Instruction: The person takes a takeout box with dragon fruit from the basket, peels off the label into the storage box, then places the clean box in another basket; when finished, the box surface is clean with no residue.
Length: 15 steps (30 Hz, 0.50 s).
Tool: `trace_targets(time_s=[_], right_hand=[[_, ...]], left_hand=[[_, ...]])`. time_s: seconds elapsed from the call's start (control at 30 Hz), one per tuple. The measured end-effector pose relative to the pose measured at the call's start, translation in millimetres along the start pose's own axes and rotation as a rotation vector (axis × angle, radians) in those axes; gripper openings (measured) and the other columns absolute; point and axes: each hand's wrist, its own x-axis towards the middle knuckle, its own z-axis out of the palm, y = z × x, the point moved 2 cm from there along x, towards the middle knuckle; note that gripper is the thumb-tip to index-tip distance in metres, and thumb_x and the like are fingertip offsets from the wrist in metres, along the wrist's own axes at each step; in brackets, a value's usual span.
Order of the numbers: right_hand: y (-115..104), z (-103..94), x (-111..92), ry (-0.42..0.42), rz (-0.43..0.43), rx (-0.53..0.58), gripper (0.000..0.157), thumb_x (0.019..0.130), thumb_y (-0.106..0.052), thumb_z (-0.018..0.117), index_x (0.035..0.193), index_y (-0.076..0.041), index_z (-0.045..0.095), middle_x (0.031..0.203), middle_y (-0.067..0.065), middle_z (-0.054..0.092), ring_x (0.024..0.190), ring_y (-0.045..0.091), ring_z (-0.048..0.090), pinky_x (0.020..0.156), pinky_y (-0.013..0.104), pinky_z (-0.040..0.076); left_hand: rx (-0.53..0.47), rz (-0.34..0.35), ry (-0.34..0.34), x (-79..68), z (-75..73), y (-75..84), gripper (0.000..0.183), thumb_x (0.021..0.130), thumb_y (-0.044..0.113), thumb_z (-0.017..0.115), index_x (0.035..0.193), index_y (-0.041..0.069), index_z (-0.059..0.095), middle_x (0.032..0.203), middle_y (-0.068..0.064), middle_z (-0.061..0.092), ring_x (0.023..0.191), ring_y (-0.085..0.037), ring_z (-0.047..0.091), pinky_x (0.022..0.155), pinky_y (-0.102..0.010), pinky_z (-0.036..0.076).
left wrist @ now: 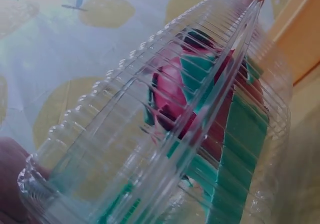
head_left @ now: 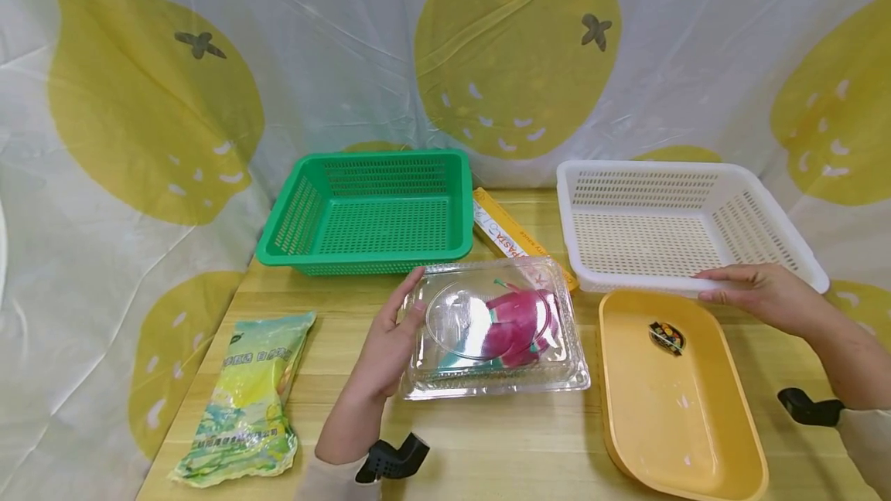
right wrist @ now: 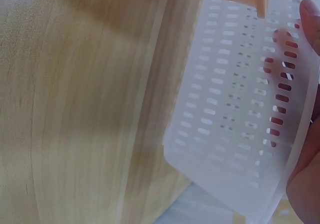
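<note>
My left hand (head_left: 390, 350) grips the left edge of a clear plastic clamshell box (head_left: 501, 390), thumb over its near side, tilted above the table. Inside the box lies a pink dragon fruit (head_left: 517, 327) with green tips. A flat teal piece (left wrist: 242, 134) shows beside the fruit in the left wrist view. At the right, my right hand (head_left: 776, 298) holds the front rim of a white perforated basket (head_left: 643, 282), with the thumb on one side of the wall. Through the slots of the basket wall (right wrist: 215, 104), fingers show in the right wrist view.
A green perforated basket (head_left: 365, 260) stands at the back left. Behind the clamshell lies a yellow and white pasta box (head_left: 508, 226). The orange-yellow basin (head_left: 671, 408) sits before the white basket, and a green printed bag (head_left: 244, 400) lies at left. A lemon-print cloth (head_left: 334, 45) hangs behind.
</note>
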Motion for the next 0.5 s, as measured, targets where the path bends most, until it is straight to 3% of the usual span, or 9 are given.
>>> trace_targets(time_s=[0.07, 0.1, 0.17, 0.33, 0.5], right_hand=[[0.5, -0.7, -0.1, 0.005, -0.007, 0.001, 0.05, 0.093, -0.038, 0.076, 0.131, -0.006, 0.07, 0.121, 0.019, 0.074, 0.106, -0.003, 0.057, 0.07, 0.008, 0.041], [1.0, -1.4, -0.3, 0.006, -0.011, 0.002, 0.049, 0.093, -0.037, 0.076, 0.131, -0.007, 0.07, 0.119, 0.016, 0.075, 0.102, -0.012, 0.052, 0.07, 0.008, 0.041], [1.9, -2.5, -0.4, 0.002, -0.017, 0.009, 0.048, 0.092, -0.036, 0.076, 0.13, -0.007, 0.071, 0.114, 0.007, 0.076, 0.096, -0.024, 0.041, 0.07, 0.008, 0.042], [1.3, -3.6, -0.2, -0.024, -0.017, 0.023, 0.048, 0.093, -0.036, 0.075, 0.13, -0.006, 0.07, 0.105, -0.01, 0.075, 0.094, -0.022, 0.042, 0.072, 0.01, 0.042], [-1.6, -1.8, -1.1, -0.005, -0.044, 0.037, 0.044, 0.093, -0.03, 0.076, 0.127, -0.002, 0.071, 0.098, -0.017, 0.074, 0.09, -0.017, 0.048, 0.07, 0.011, 0.043]], left_hand=[[-0.012, 0.01, -0.004, 2.4, 2.0, 7.4, 0.051, 0.11, 0.02, 0.045, 0.158, 0.033, 0.037, 0.17, 0.001, 0.021, 0.15, -0.047, 0.032, 0.113, -0.067, 0.037], [-0.016, 0.018, -0.006, 3.6, 3.1, 11.4, 0.051, 0.11, 0.02, 0.045, 0.158, 0.033, 0.037, 0.17, 0.001, 0.021, 0.148, -0.047, 0.035, 0.111, -0.066, 0.04], [-0.025, 0.038, -0.012, 6.4, 5.8, 20.0, 0.05, 0.11, 0.02, 0.045, 0.158, 0.033, 0.038, 0.17, 0.002, 0.021, 0.15, -0.045, 0.033, 0.109, -0.066, 0.042], [-0.034, 0.1, -0.038, 15.5, 15.4, 43.3, 0.049, 0.109, 0.02, 0.047, 0.155, 0.037, 0.041, 0.169, 0.005, 0.022, 0.159, -0.03, 0.012, 0.12, -0.066, 0.026], [-0.045, 0.126, -0.055, 29.3, 28.8, 62.0, 0.048, 0.109, 0.021, 0.047, 0.153, 0.041, 0.043, 0.168, 0.009, 0.022, 0.159, -0.025, 0.01, 0.123, -0.064, 0.022]])
